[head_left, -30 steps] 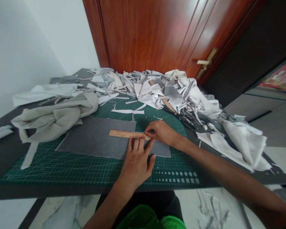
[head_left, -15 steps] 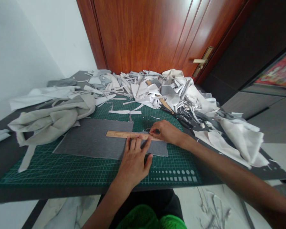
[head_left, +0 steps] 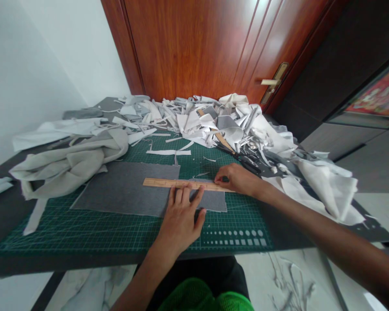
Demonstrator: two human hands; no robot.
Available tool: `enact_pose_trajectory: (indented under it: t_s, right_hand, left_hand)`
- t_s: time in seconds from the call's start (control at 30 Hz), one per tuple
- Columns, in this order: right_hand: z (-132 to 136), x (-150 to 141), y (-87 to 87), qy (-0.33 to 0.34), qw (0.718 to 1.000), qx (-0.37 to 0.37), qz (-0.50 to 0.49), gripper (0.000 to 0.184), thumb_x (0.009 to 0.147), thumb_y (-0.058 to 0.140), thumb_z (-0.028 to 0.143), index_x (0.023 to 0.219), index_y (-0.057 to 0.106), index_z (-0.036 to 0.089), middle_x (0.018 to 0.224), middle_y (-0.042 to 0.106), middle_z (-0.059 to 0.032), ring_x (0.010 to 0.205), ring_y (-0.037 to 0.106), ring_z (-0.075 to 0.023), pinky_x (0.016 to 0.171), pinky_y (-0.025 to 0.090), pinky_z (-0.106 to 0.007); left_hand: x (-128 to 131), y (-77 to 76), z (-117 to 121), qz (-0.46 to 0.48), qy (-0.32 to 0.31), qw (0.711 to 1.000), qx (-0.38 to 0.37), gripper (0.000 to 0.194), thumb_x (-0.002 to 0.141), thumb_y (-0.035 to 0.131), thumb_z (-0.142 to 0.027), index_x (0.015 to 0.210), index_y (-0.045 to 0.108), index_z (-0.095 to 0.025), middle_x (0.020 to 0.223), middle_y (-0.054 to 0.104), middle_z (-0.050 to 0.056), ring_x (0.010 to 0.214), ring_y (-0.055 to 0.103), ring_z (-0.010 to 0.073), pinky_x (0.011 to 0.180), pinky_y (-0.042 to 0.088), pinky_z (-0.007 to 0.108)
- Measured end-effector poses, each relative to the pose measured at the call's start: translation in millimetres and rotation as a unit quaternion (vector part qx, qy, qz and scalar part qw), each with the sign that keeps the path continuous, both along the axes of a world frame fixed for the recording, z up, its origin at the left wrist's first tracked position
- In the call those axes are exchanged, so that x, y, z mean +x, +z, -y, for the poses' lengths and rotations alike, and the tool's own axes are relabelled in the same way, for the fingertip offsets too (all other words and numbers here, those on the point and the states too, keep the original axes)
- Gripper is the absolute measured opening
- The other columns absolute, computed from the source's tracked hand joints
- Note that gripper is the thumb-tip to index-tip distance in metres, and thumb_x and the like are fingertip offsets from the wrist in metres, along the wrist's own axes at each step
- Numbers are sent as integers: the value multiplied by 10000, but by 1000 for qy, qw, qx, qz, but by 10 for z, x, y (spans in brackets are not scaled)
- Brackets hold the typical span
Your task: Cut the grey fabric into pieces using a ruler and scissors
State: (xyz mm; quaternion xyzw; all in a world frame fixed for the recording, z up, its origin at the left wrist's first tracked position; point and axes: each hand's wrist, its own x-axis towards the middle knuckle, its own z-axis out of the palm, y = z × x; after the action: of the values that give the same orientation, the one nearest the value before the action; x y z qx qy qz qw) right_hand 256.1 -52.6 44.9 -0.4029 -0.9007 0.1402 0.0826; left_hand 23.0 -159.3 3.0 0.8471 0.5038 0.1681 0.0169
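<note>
A grey fabric piece (head_left: 126, 194) lies flat on the green cutting mat (head_left: 116, 237), with a wooden ruler (head_left: 158, 183) across it. My left hand (head_left: 182, 216) presses the ruler down, its fingers spread and lying flat. My right hand (head_left: 235, 178) is closed in a pinch at the ruler's upper edge, near its right end. Whatever sits between those fingertips is too small or hidden to name. Just above the ruler, a thin loose sliver (head_left: 201, 174) of grey fabric lies on the mat.
Piled fabric scraps (head_left: 194, 125) line the back by the door (head_left: 188, 43). Black-handled scissors (head_left: 249, 164) lie at the pile's front. A crumpled beige cloth (head_left: 71, 166) is at left, white fabric (head_left: 327, 185) at right. A narrow white strip (head_left: 168, 152) rests on the mat.
My right hand has slid to the right along the ruler's upper edge, uncovering more of the thin sliver. My left hand stays on the ruler.
</note>
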Motion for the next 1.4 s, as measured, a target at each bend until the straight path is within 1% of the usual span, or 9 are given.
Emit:
enact_pose_trajectory:
  t_s: [0.43,0.53,0.63,0.77,0.87,1.0,1.13,1.3,1.4]
  right_hand:
    - [55,469,6,-22,1000,8,-6,163,885,635,207,868,797,196,874,779,-64,772,699,-179,737,486,-290]
    - [-19,520,-49,-96,993,34,-57,172,904,641,277,929,790,195,904,785,-58,732,682,-165,717,500,-280]
    - [-113,537,-130,-198,974,75,-79,284,924,630,336,1118,756,170,939,786,-75,717,678,-178,717,519,-297]
    - [-167,645,-290,-272,945,179,-21,333,984,490,296,1170,713,133,1142,737,-164,1052,670,-272,934,511,-386]
    - [-179,806,-421,-329,922,197,48,370,989,461,322,1185,689,106,1160,692,-208,1113,621,-326,984,480,-462]
    - [-244,999,-537,-296,937,183,41,427,1035,343,346,1172,684,129,1126,670,-187,1073,617,-307,970,477,-447]
    - [-308,1088,-560,-299,933,200,25,410,1010,402,347,1275,615,118,1205,638,-196,1122,594,-323,962,476,-458]
    - [-320,1127,-494,-329,923,189,58,463,962,515,403,1330,578,129,1262,634,-199,1144,607,-344,947,485,-467]
    - [-357,1163,-441,-329,926,159,93,453,964,529,442,1293,603,139,1258,662,-186,1134,636,-334,956,484,-465]
  left_hand:
    - [-10,-10,-12,9,-5,1000,11,575,984,519,-338,1536,441,-197,1405,529,159,1366,446,360,1196,301,639]
    - [-17,-22,-10,16,-5,1000,22,557,983,515,-332,1519,461,-191,1395,535,161,1347,452,363,1177,327,633]
    - [-20,-30,-4,22,1,999,31,566,991,498,-337,1517,453,-134,1395,526,190,1307,461,375,1127,385,610]
    - [-15,-27,1,20,11,999,29,593,994,495,-352,1520,429,-86,1359,523,212,1241,479,381,1082,415,599]
    - [-9,-6,-3,30,20,999,30,562,990,505,-341,1502,438,-119,1380,515,189,1279,463,376,1117,380,608]
    - [-9,41,-16,41,9,999,28,462,998,489,-303,1433,472,-148,1466,482,160,1426,369,354,1209,275,606]
    - [-14,40,-27,38,-3,999,16,410,1005,471,-284,1393,492,-155,1441,521,146,1410,414,326,1228,260,598]
    - [-74,-6,-31,39,14,998,43,435,1010,471,-287,1415,486,-130,1304,576,157,1277,506,335,1158,356,600]
    - [-173,2,-51,41,-8,999,34,290,1024,491,-319,1256,596,-181,1183,593,128,1169,542,322,1046,456,554]
